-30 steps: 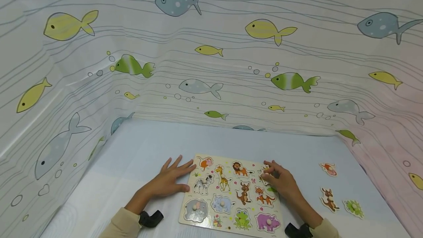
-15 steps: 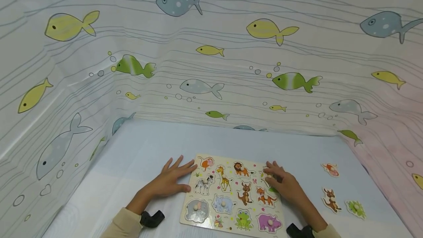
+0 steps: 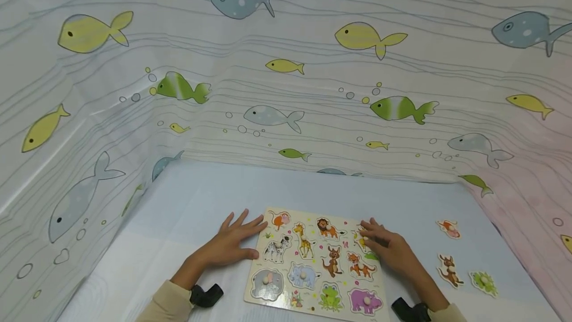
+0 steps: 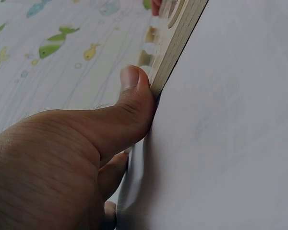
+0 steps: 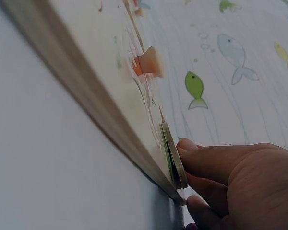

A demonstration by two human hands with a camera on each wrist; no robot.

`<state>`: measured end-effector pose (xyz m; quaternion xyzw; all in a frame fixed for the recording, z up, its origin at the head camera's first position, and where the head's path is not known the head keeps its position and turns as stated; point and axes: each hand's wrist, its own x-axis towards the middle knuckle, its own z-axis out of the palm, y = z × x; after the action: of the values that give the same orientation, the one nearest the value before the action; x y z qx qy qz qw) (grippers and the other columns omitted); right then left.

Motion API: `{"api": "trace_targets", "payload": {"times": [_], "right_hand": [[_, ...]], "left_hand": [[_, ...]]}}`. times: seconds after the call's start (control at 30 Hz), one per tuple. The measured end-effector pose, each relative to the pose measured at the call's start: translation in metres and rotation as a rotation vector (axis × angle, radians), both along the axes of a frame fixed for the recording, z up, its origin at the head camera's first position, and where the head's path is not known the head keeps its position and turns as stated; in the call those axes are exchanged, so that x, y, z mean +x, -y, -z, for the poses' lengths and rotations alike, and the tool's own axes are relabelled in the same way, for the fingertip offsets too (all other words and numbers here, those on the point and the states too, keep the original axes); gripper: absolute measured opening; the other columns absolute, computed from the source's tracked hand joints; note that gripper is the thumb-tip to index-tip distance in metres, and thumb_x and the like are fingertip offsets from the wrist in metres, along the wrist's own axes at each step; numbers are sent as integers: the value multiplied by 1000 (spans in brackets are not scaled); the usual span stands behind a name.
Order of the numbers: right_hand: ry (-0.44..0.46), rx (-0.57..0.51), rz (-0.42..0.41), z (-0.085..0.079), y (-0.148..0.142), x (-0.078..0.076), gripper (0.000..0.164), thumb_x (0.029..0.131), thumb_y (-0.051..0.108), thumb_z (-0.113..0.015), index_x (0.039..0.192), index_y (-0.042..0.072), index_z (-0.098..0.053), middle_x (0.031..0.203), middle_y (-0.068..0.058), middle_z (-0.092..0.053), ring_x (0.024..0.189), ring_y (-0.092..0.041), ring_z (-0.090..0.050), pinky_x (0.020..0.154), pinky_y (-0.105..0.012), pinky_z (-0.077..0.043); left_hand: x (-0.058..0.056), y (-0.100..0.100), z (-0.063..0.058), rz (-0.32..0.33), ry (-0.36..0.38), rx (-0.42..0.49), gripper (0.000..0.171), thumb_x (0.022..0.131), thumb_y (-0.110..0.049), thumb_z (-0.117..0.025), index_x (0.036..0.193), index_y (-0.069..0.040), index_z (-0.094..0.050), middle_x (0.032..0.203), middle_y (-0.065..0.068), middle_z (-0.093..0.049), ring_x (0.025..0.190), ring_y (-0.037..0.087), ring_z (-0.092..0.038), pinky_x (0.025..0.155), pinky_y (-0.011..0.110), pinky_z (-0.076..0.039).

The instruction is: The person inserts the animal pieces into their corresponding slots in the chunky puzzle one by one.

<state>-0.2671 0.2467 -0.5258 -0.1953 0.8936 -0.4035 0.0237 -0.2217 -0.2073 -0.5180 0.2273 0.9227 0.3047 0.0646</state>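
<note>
A wooden animal knob puzzle board (image 3: pixel 346 283) lies on the table in the head view. My left hand (image 3: pixel 225 246) rests at its left side, fingers spread and thumb against the board edge, as the left wrist view also shows. At the upper right corner my right hand (image 3: pixel 395 255) pinches a puzzle piece (image 5: pixel 176 155) with thumb and fingers. In the right wrist view this piece sits slightly tilted, one end raised off the board. The hand covers most of its picture and its knob.
Right of the board lie three loose pieces: a red-orange one (image 3: pixel 449 229), a kangaroo (image 3: pixel 449 270) and a green one (image 3: pixel 483 283). Elephant (image 3: pixel 266 284), zebra (image 3: pixel 276 250), giraffe (image 3: pixel 302 242) and hippo (image 3: pixel 364 302) show on the board. A fish-printed curtain (image 3: pixel 313 88) surrounds the table.
My right hand's fingers have shifted slightly, uncovering a bit more of the corner piece. The left hand keeps its place at the board. The head view has drifted a little.
</note>
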Motion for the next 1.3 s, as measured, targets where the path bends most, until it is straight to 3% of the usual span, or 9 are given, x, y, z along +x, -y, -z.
{"api": "trace_targets", "payload": {"times": [0.1, 0.17, 0.23, 0.27, 0.43, 0.83, 1.3], "right_hand": [[-25, 8, 9, 1, -2, -1, 23, 92, 25, -71, 115, 21, -74, 144, -9, -59, 144, -39, -38, 120, -27, -27], [-31, 10, 22, 1, -1, -2, 20, 91, 25, -72, 111, 23, -74, 143, -7, -60, 143, -38, -39, 117, -13, -26], [-32, 12, 25, 0, -1, -3, 18, 91, 24, -72, 109, 23, -73, 143, -7, -60, 144, -38, -39, 116, -13, -27], [-27, 8, 28, 0, 0, -3, 16, 91, 24, -73, 107, 23, -73, 143, -7, -60, 144, -37, -39, 116, -14, -28], [11, -2, 47, -2, 4, -6, 14, 91, 25, -73, 104, 23, -72, 143, -5, -60, 145, -35, -39, 116, -51, -30], [15, -8, 64, -1, 10, -11, 7, 89, 21, -74, 95, 23, -72, 140, -7, -62, 145, -37, -39, 117, -57, -30], [16, -48, 65, 4, 7, -10, 15, 88, 25, -76, 102, 21, -75, 130, -7, -69, 144, -41, -40, 116, -65, -28]], "left_hand": [[0, 0, -1, -2, -1, -3, 79, 86, -52, -68, 153, -18, -42, 162, 6, -33, 154, 47, -7, 119, 67, 7], [0, 0, -2, -4, 2, -6, 79, 86, -52, -68, 153, -18, -42, 162, 6, -33, 154, 46, -7, 120, 67, 8], [0, 0, -3, -4, 7, -9, 79, 86, -51, -68, 153, -18, -41, 163, 6, -33, 154, 45, -7, 120, 67, 8], [0, 0, -4, -4, 5, -8, 79, 86, -51, -69, 153, -18, -42, 162, 6, -33, 154, 46, -7, 119, 67, 7], [1, 1, -8, -7, -6, -13, 79, 86, -48, -70, 153, -17, -42, 162, 7, -34, 153, 47, -8, 119, 68, 6], [1, 3, -3, -12, -9, -7, 78, 86, -48, -71, 153, -19, -43, 162, 6, -34, 153, 47, -8, 119, 68, 6], [1, 0, 1, 4, -46, 13, 76, 86, -48, -70, 151, -16, -45, 160, 10, -38, 152, 50, -11, 118, 71, 4]]}}
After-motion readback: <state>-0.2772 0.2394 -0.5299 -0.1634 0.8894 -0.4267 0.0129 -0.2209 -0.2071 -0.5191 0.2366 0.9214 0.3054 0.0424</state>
